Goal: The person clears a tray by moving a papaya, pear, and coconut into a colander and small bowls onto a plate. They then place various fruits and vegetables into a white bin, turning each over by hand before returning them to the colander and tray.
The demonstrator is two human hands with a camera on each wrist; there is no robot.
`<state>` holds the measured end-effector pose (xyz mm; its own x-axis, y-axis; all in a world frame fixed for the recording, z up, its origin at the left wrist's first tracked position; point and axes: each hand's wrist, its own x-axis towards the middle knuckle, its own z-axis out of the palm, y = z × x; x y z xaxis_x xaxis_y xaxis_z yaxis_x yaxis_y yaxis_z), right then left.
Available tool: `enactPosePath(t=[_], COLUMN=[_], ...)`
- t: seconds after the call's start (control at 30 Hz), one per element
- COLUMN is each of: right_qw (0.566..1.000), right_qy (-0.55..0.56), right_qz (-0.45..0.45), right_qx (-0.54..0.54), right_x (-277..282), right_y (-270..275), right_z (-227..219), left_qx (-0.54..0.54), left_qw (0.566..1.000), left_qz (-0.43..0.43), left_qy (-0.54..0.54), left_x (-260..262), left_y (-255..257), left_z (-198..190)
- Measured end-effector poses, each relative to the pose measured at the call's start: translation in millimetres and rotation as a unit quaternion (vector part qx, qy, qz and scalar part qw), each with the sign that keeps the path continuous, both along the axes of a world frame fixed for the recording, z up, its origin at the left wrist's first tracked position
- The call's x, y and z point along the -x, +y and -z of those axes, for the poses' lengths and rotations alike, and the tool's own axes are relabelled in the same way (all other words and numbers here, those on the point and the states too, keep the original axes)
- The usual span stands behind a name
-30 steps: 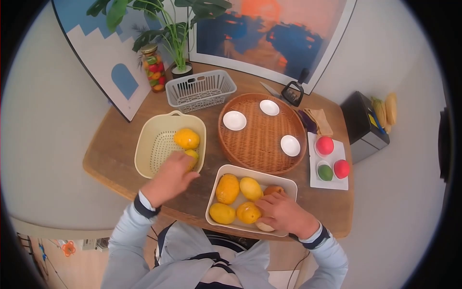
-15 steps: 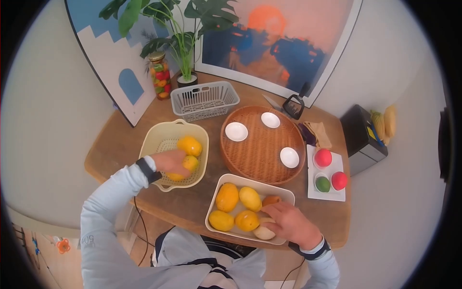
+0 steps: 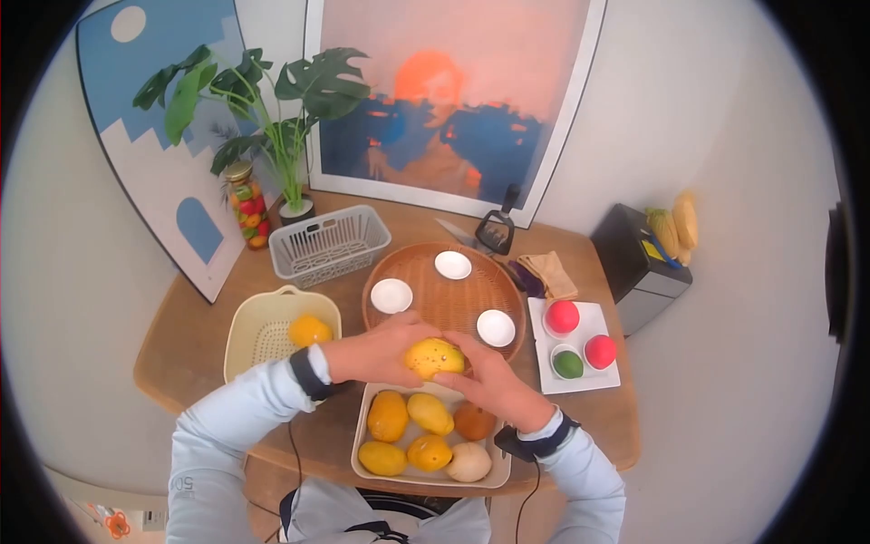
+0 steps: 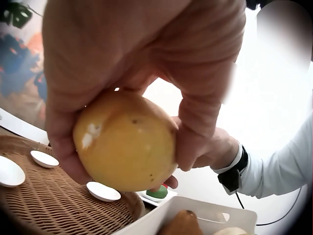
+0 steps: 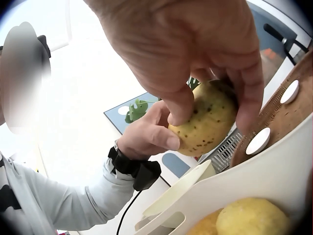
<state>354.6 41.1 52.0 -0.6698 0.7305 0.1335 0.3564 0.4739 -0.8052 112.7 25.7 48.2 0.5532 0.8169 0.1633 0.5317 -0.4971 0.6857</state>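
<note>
A yellow mango (image 3: 433, 358) with dark specks is held up between both hands, over the far edge of the cream bin (image 3: 364, 467). My left hand (image 3: 385, 352) grips one end, thumb and fingers around it in the left wrist view. At the other end my right hand (image 3: 494, 381) pinches the mango between thumb and fingers. Several yellow fruits (image 3: 382, 458), a brown fruit (image 3: 474, 421) and a pale round fruit (image 3: 468, 462) lie in the bin. Another yellow fruit (image 3: 309, 330) sits in the cream colander (image 3: 237, 340), partly hidden by the left forearm.
Behind the hands is a round wicker tray (image 3: 435, 295) with three white dishes. A grey basket (image 3: 331, 245), a plant (image 3: 285, 154) and a fruit jar (image 3: 246, 207) stand back left. A knife (image 3: 453, 230) lies behind; a white plate (image 3: 575, 376) is at right.
My left hand has left the colander and come right with a mango. My right hand has risen from the bin and now holds the same mango. The view has shifted too.
</note>
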Motion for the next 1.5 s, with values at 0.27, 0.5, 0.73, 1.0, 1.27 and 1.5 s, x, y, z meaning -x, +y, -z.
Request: enactPosePath(t=[0.27,0.5,0.73,1.0,1.27,1.5], right_qw=[0.992,0.980,0.953,0.949,0.939,0.946], right_qy=[-0.084,-0.074,-0.162,-0.178,-0.170,-0.155], right_qz=[0.096,0.138,0.193,0.181,0.213,0.136], right_qx=[-0.018,-0.122,-0.170,-0.187,-0.212,-0.251], right_x=[-7,12,35,30,22,16], right_y=[114,227,264,255,235,182], right_z=[51,94,110,98,89,59], left_qx=[0.015,-0.029,0.047,0.045,0.034,-0.005], left_qw=[0.992,0.969,0.944,0.939,0.955,0.955], left_qz=[-0.123,-0.239,-0.323,-0.342,-0.294,-0.296], left_qy=[-0.031,-0.060,-0.041,-0.017,0.028,-0.009], left_x=[-26,-28,-37,-34,2,58], left_y=[117,212,248,241,208,135], left_z=[64,110,114,108,73,39])
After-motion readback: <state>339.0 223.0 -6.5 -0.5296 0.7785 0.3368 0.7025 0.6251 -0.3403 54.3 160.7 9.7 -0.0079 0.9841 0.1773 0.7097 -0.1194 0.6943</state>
